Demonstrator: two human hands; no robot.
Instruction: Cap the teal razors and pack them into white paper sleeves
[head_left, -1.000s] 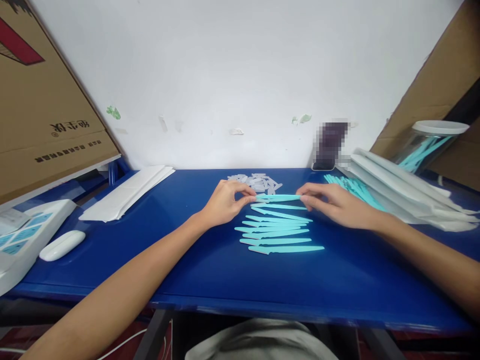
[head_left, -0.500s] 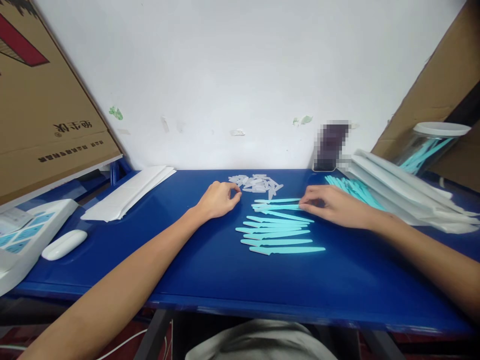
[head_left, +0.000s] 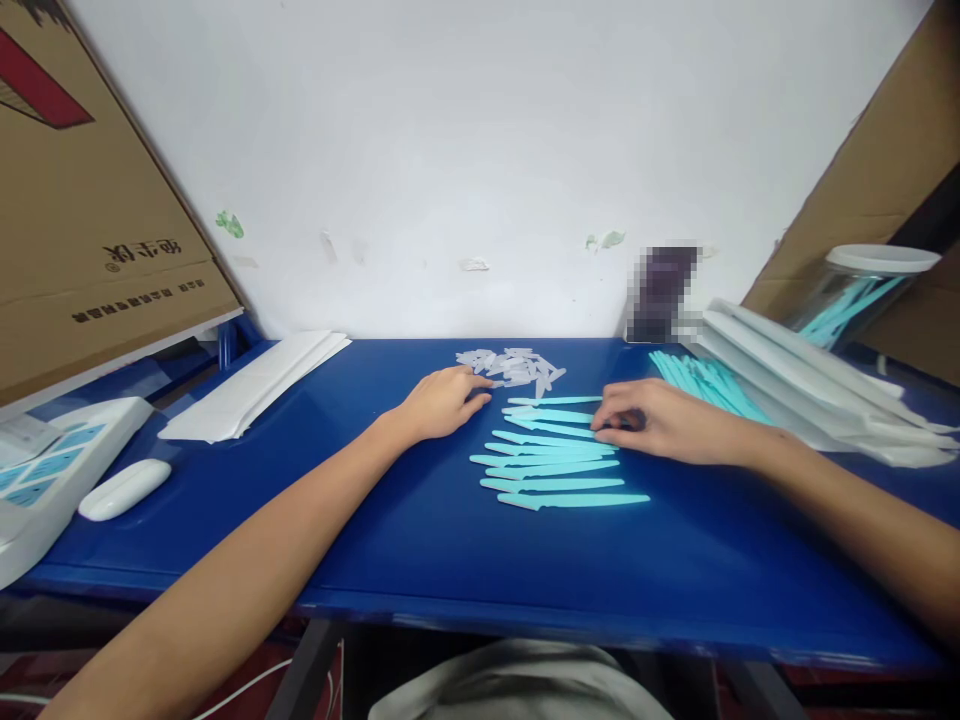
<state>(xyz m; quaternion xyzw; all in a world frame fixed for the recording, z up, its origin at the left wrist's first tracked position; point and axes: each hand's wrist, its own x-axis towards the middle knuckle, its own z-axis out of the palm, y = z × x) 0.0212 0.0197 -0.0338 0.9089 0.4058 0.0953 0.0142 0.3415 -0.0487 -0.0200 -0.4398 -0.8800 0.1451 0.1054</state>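
Several teal plastic sticks [head_left: 551, 465] lie in a neat row on the blue table [head_left: 420, 520]. My right hand [head_left: 664, 422] rests at the row's right end. Its fingers are curled, with the tips against the ends of the upper sticks; whether they grip one is hidden. My left hand [head_left: 442, 400] lies flat on the table left of the row. Its fingers stretch toward a small pile of clear plastic caps [head_left: 514, 365], and the index tip is at the pile's edge.
More teal sticks [head_left: 705, 380] lie at the right beside stacked white sleeves [head_left: 810, 385] and a lidded clear jar [head_left: 855, 290]. White folded sheets [head_left: 255, 385], a white mouse [head_left: 124, 488], a white device [head_left: 45, 470] and a cardboard box [head_left: 90, 230] are at the left.
The teal stick that both hands held now lies at the top of the row. My left hand let go and reached to the clear caps. My right hand slid slightly nearer.
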